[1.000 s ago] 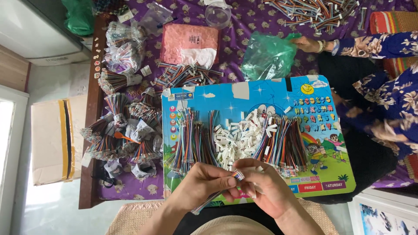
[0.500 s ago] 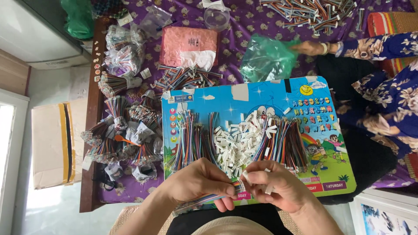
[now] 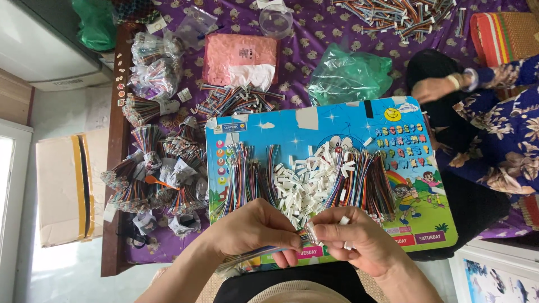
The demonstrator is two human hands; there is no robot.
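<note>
Head view: pink bag (image 3: pixel 240 59) holds pink pieces; green bag (image 3: pixel 348 76) crumpled.

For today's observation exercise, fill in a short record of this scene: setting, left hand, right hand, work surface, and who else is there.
Setting: table under a purple patterned cloth
Left hand: grips a multicoloured ribbon cable
Right hand: pinches a white connector at the cable's end
Work surface: blue cartoon board bearing cable bundles and loose white connectors
Others: another person's hand, upper right
</note>
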